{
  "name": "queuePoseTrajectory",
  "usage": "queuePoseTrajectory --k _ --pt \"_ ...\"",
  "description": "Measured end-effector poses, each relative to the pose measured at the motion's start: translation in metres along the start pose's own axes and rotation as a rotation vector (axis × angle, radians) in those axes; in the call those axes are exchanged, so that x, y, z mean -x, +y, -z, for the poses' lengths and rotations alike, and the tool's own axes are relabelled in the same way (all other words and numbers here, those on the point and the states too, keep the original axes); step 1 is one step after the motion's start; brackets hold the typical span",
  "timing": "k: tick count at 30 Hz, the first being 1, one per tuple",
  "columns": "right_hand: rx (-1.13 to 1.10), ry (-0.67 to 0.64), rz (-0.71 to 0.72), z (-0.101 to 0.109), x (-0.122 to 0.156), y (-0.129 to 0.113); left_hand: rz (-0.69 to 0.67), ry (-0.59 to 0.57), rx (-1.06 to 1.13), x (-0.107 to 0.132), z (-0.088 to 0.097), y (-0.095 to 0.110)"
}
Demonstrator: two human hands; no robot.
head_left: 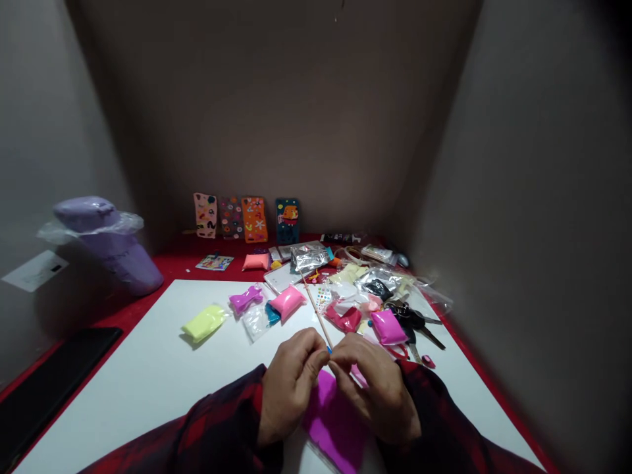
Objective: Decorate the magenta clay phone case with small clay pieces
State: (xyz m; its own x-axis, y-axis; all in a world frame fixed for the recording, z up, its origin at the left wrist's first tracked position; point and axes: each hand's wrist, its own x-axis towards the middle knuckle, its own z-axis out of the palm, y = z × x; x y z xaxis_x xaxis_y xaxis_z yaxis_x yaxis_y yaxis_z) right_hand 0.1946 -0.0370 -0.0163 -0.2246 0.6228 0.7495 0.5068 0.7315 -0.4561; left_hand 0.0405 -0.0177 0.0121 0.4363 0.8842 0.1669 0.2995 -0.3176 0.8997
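Small blue piece (pixel 329 350) sits between the fingertips of both hands, above a magenta slab (pixel 336 424). Left hand (pixel 295 380) and right hand (pixel 376 385) each closed to a pinch on it, knuckles bent, tips nearly meeting. Just beyond, a thin stick (pixel 316 307) points away. Left of it, pink packet (pixel 289 301), then yellow packet (pixel 205 322); right, magenta packet (pixel 388 327). Farther back, an orange decorated case (pixel 254 220) stands upright.

A plain space between grey walls, in weak light.
The back wall (pixel 276 99) looks brownish and dark; the left wall (pixel 29 118) is paler, the right wall (pixel 533 210) is grey. Red covering (pixel 170 260) shows around the white surface (pixel 153 368).
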Motion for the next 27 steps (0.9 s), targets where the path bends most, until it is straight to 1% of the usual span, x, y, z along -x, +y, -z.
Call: queuePoseTrajectory --k 3,7,10,12,16,19,23,27 --pt "0.024 0.043 -0.013 0.0008 -0.0011 0.0014 0.06 -0.033 0.107 -0.0004 0.0013 0.0036" --pt "-0.004 0.058 -0.037 0.0021 -0.0018 0.0029 0.141 -0.003 0.261 -0.0028 0.0021 0.0029" --pt "-0.041 0.047 -0.019 0.0032 -0.0021 0.0032 0.137 0.056 0.263 -0.0047 0.0017 -0.0012" --pt "-0.047 0.056 -0.022 0.0039 -0.0024 0.0032 0.155 0.061 0.282 -0.0053 0.001 -0.0034" --pt "-0.027 0.07 -0.017 0.0041 -0.0027 0.003 0.203 0.022 0.322 -0.0052 -0.0001 -0.0024" --pt "-0.01 0.055 -0.005 0.0033 -0.0024 0.0037 0.239 0.008 0.326 -0.0055 0.0001 0.0017" --pt "0.0 0.045 0.007 0.0029 -0.0025 0.0049 0.296 -0.019 0.391 -0.007 0.0016 0.0056" --pt "0.031 0.05 0.014 0.004 -0.0042 0.0046 0.306 -0.041 0.385 -0.0077 0.0033 0.0054"
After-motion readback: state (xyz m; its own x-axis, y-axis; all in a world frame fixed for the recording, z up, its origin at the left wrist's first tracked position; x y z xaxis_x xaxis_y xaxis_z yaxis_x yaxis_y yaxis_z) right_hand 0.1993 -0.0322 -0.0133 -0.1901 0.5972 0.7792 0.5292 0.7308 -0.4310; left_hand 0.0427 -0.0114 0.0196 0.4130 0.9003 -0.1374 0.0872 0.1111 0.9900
